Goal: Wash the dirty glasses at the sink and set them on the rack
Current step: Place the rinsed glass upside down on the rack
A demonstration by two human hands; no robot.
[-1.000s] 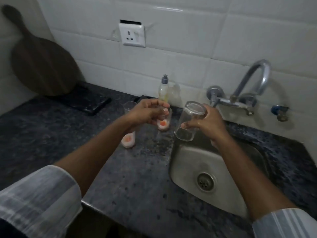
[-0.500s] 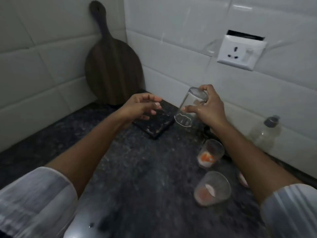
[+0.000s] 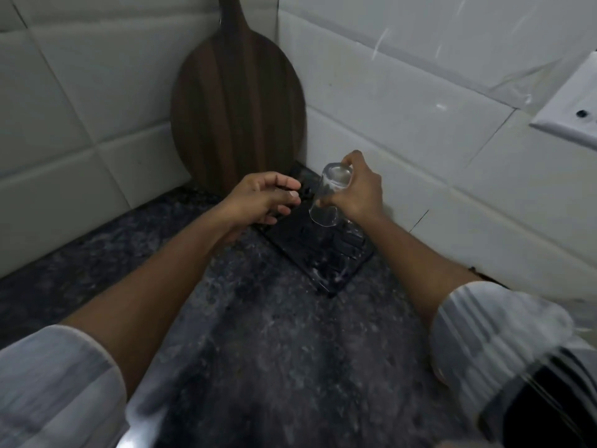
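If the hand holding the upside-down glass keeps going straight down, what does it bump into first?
Most likely the black rack. The right hand holds the glass mouth-down right over it, so the glass rim should touch the rack before the fingers do. How big the gap is isn't clear.

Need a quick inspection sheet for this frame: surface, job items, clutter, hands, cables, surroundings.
Surface: dark speckled stone counter, meeting tiled walls in a corner.
Job's things: one clear glass, upside down, held tilted above the black rack; whether its rim touches the rack cannot be told. The rack lies flat near the wall.
Clutter: round wooden board leaning upright in the corner.
Hands: right hand grips the glass by its base end; left hand hovers beside it, fingers loosely curled, holding nothing.
Cables: nothing seen.
Surroundings: white wall tiles; wall socket at the right edge.
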